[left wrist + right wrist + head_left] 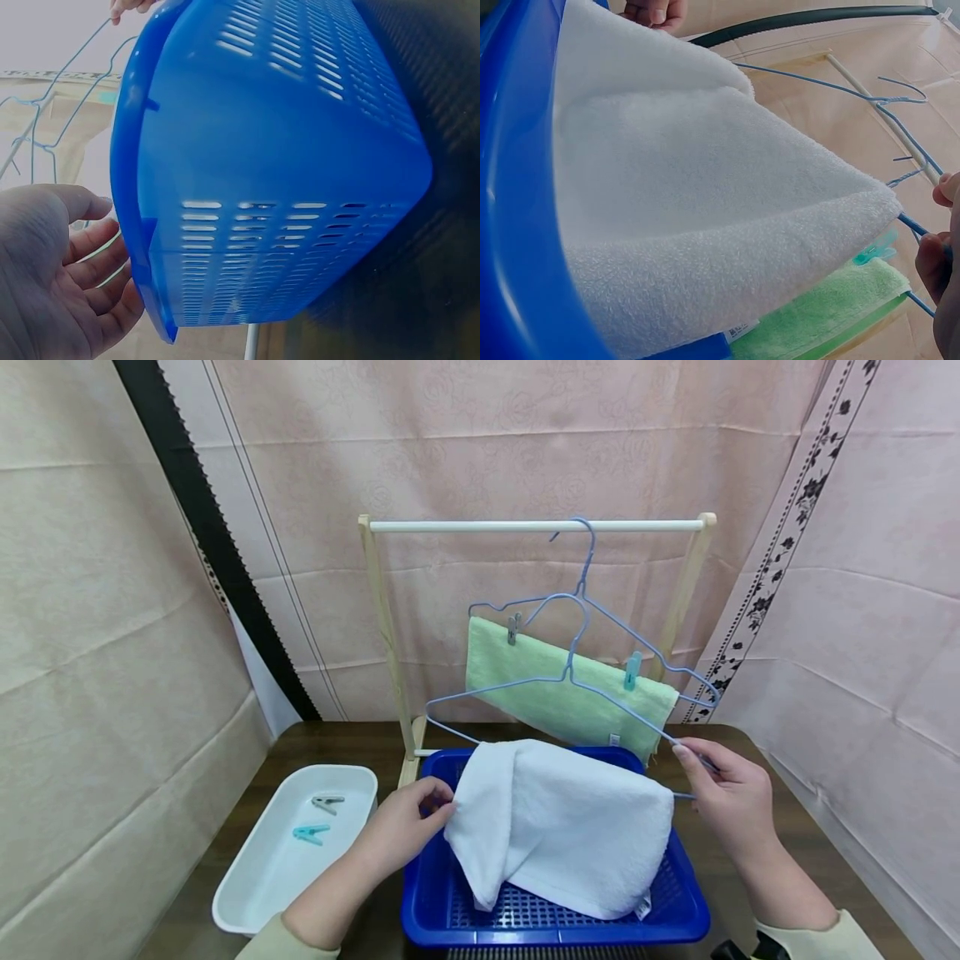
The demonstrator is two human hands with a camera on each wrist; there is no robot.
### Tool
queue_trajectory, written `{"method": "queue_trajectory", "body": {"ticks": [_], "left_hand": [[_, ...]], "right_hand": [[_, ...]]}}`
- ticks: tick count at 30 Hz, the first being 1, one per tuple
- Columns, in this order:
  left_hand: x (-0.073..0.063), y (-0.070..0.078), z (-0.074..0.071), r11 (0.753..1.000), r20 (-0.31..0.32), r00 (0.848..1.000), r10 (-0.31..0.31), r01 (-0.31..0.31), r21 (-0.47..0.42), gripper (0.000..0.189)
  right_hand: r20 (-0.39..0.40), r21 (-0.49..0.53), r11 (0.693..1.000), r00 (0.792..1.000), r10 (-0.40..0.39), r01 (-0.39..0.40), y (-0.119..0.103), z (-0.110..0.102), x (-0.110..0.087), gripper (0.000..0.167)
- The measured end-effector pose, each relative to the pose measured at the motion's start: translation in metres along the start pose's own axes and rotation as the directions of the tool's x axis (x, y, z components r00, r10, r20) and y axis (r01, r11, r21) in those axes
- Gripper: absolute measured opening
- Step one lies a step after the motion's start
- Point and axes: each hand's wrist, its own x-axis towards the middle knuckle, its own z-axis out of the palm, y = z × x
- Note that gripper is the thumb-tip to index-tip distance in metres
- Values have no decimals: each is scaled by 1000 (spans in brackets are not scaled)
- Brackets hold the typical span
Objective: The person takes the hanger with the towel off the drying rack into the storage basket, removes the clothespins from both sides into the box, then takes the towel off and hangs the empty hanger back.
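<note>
My right hand [729, 789] grips the right end of a blue wire hanger [495, 687], holding it tilted in front of the rack. A white towel [570, 827] hangs over this hanger's lower bar, its folded lower part over the blue basket [551, 937]. My left hand [408, 822] is at the towel's left edge, fingers loosely bent with a gap between thumb and forefinger in the left wrist view. Behind, a second blue hanger [588, 556] on the rack carries a green towel [547, 681], with a grey clothespin [513, 629] and a teal clothespin [632, 671] on it.
The drying rack [465, 527] has a white top bar and pale uprights. Left of the basket stands a white tray [262, 860] holding a grey clothespin [327, 803] and a teal clothespin [310, 834]. Cloth curtains enclose the brown table [202, 893] at the back and sides.
</note>
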Motion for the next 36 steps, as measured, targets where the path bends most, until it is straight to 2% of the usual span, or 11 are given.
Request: {"method": "queue_trajectory", "body": {"ticks": [9, 13, 24, 36], "left_hand": [[10, 3, -2, 1000, -37, 999, 15, -14, 10, 14], [15, 7, -2, 1000, -51, 999, 6, -6, -2, 17], [25, 16, -2, 998, -64, 998, -23, 19, -55, 28], [33, 18, 4, 994, -70, 997, 6, -14, -107, 36]], "right_hand": [[15, 6, 1000, 1000, -22, 22, -1, 1, -2, 19], [18, -5, 1000, 1000, -12, 12, -4, 2, -2, 17], [24, 13, 999, 999, -47, 46, -6, 2, -2, 19], [41, 15, 999, 999, -33, 32, -9, 3, -3, 17]]}}
